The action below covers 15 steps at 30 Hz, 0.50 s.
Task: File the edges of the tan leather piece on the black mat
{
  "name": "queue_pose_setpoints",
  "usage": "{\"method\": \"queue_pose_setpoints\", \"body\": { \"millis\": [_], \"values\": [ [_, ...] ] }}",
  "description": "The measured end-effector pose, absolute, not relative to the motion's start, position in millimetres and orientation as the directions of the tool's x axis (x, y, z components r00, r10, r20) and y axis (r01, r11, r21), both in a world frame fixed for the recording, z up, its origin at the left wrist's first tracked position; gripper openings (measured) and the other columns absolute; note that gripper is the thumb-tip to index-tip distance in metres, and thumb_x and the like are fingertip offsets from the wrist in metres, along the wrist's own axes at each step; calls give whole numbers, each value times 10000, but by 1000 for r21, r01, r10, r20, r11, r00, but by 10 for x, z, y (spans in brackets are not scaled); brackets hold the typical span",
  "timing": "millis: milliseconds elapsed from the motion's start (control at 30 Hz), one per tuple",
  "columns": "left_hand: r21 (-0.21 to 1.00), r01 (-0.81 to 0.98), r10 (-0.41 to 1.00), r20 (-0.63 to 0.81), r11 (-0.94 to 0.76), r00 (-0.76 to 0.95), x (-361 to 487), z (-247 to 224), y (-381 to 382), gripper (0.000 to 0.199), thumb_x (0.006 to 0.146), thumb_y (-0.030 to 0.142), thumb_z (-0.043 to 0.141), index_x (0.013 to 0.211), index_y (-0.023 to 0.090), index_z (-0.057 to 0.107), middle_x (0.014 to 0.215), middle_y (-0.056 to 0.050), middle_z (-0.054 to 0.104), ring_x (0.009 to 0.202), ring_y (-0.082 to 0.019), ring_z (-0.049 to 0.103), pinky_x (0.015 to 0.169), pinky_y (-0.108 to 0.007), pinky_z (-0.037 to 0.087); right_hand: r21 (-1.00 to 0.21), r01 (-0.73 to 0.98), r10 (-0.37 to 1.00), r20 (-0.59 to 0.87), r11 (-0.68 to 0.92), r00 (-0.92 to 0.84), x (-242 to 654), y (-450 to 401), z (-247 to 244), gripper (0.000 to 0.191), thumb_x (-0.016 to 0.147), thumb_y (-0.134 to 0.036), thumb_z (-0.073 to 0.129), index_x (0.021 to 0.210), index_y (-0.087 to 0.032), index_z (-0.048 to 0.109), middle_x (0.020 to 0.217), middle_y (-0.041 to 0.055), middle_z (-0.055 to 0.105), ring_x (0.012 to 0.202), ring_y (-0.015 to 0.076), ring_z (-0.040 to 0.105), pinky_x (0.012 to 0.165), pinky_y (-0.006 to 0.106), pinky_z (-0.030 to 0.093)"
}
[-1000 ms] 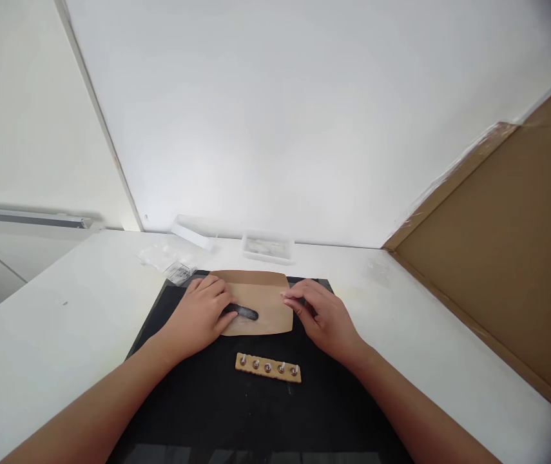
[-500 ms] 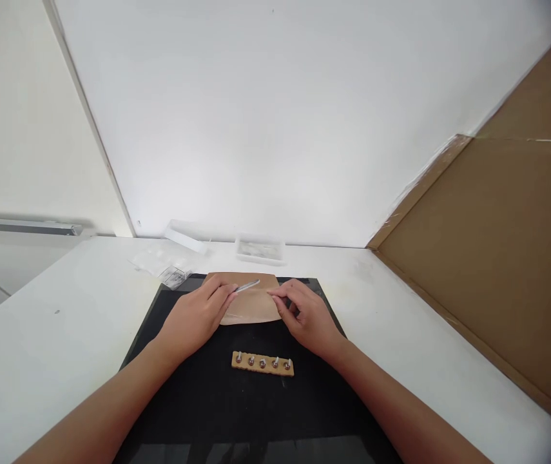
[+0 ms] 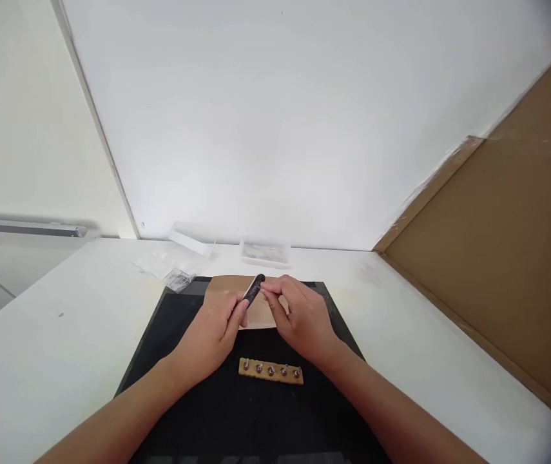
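Observation:
My left hand (image 3: 220,322) is closed on a slim, flat strip (image 3: 254,291) with a dark, glossy face and a pale edge. Its rounded far end points up and to the right, and I cannot tell its kind. My right hand (image 3: 299,312) pinches thumb and forefinger at the strip's far end; anything tiny between those fingertips is hidden. Beneath both hands lies a tan sheet (image 3: 260,317) on the black mat (image 3: 256,425). Nearer me, a small wooden strip (image 3: 271,372) holds several metal screw-like pieces standing upright in a row.
At the back of the white table (image 3: 62,348) stands a shallow clear tray (image 3: 265,253) with small pieces in it. Left of that lie a translucent lid (image 3: 189,241) and a clear plastic bag (image 3: 178,278). A brown cardboard panel (image 3: 497,258) borders the right side.
The strip in my left hand has been turned, so its dark face now shows. My right fingertips have come up against its end. The view has shifted slightly.

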<state>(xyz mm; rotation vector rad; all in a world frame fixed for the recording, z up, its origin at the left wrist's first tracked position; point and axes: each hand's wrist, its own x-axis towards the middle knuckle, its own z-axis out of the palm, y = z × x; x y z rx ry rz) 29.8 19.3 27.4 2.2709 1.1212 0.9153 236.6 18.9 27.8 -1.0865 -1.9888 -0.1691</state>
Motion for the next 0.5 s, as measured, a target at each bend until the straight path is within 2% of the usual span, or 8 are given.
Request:
{"method": "queue_pose_setpoints", "body": {
  "millis": [233, 367, 500],
  "values": [
    [648, 551, 843, 312, -526, 439, 316, 239, 173, 321, 1072, 289, 418, 785, 222, 546, 678, 38, 577, 618, -144, 550, 637, -300, 398, -201, 799, 632, 729, 567, -264, 2284, 181, 162, 212, 1049, -230, 518, 839, -220, 541, 767, 26, 648, 709, 149, 603, 649, 262, 421],
    [626, 541, 822, 345, -562, 454, 319, 216, 177, 327, 1069, 264, 432, 771, 209, 557, 692, 38, 591, 635, -130, 568, 650, -284, 404, -89, 856, 622, 725, 510, -295, 2265, 213, 152, 281, 1048, -244, 495, 767, -231, 486, 682, 13, 597, 620, 155, 528, 610, 299, 358],
    [601, 560, 820, 372, -570, 436, 319, 215, 183, 348, 1060, 257, 454, 732, 200, 553, 659, 40, 571, 600, -118, 552, 622, -278, 390, -105, 880, 633, 734, 463, -246, 2253, 255, 125, 288, 1047, -230, 478, 759, -232, 470, 687, 14, 593, 628, 164, 510, 602, 321, 323]
  ]
}}
